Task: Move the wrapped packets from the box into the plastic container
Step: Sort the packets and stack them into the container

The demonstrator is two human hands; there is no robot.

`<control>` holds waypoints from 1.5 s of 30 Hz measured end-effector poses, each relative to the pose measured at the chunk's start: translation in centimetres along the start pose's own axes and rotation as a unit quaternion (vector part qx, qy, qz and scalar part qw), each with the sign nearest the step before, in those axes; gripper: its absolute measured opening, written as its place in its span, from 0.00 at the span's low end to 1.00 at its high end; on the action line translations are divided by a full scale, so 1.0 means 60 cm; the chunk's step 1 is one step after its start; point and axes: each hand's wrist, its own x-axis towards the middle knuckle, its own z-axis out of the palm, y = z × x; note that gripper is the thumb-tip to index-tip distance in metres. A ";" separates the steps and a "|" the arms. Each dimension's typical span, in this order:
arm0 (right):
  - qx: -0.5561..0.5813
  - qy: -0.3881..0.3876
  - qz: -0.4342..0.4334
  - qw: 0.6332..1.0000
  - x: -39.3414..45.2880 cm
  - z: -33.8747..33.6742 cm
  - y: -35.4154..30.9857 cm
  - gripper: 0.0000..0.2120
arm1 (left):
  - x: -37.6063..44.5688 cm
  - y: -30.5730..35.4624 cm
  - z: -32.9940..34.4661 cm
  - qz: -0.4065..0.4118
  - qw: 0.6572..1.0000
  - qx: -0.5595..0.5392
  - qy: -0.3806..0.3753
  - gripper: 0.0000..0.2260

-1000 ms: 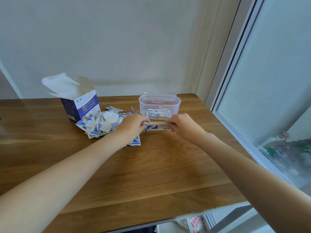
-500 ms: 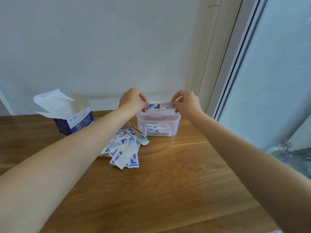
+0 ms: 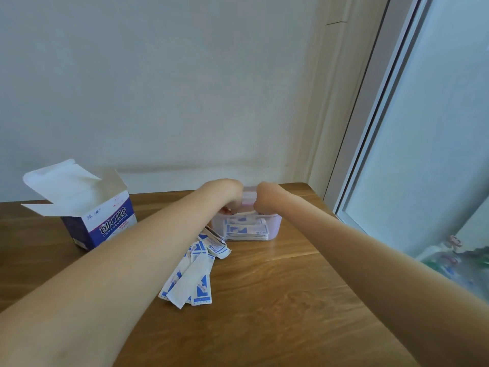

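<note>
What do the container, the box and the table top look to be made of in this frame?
Container: translucent plastic, faintly pink and smooth; the stacked packets show through its wall.
Box: thin printed cardboard, blue and white outside; its open flaps are plain white and creased.
Table: wood or a wood-look laminate, brown with grain lines and a soft sheen; which one cannot be told.

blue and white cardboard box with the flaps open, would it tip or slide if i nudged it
The blue and white cardboard box probably slides easily: thin card, and packets lie spilled on the wooden table, so it may be nearly empty. It already sits tilted with tall raised flaps, so a high push could tip it.
</note>
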 end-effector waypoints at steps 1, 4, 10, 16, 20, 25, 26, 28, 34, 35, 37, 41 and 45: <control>-0.011 -0.005 -0.004 1.000 -0.001 0.001 0.000 0.12 | -0.001 0.002 0.000 0.001 1.000 0.020 0.001 0.04; -0.049 -0.024 -0.023 0.998 -0.004 -0.002 -0.004 0.07 | 0.004 0.004 0.003 0.008 0.997 0.081 0.008 0.11; -0.119 -0.047 -0.007 0.992 0.003 0.000 -0.018 0.09 | 0.013 0.016 0.008 0.011 0.992 0.122 -0.028 0.14; -0.120 -0.093 -0.005 0.988 -0.008 -0.009 -0.027 0.18 | 0.020 0.016 0.022 -0.001 0.981 0.180 -0.073 0.20; -0.146 -0.096 -0.004 0.985 -0.010 -0.008 -0.026 0.18 | 0.023 0.016 0.027 -0.031 0.990 0.108 -0.084 0.18; -0.156 -0.093 -0.012 0.983 -0.005 -0.005 -0.027 0.19 | 0.024 0.016 0.027 0.004 0.997 0.057 -0.049 0.15; -0.153 -0.090 -0.009 0.984 -0.004 -0.004 -0.028 0.18 | 0.025 0.014 0.029 0.002 0.997 0.057 -0.043 0.14; -0.142 -0.089 0.001 0.986 -0.006 -0.005 -0.031 0.18 | 0.024 0.014 0.028 -0.007 0.997 0.056 -0.045 0.12; -0.068 -0.022 -0.015 0.997 -0.028 -0.031 -0.023 0.08 | -0.013 0.015 -0.006 0.008 0.998 0.030 0.049 0.12; -0.042 0.014 -0.028 0.999 -0.032 -0.038 -0.023 0.09 | -0.023 0.010 -0.013 0.019 0.995 0.027 0.089 0.10; 0.003 0.086 -0.052 0.995 -0.042 -0.050 -0.026 0.13 | -0.040 -0.007 -0.022 0.036 0.986 0.010 0.161 0.10; 0.117 0.136 -0.119 0.976 -0.070 -0.035 -0.042 0.08 | -0.087 -0.057 -0.011 0.047 0.979 -0.011 0.200 0.14; 0.110 0.017 -0.186 0.976 -0.122 0.018 -0.059 0.12 | -0.136 -0.108 0.033 0.033 0.991 -0.008 0.129 0.10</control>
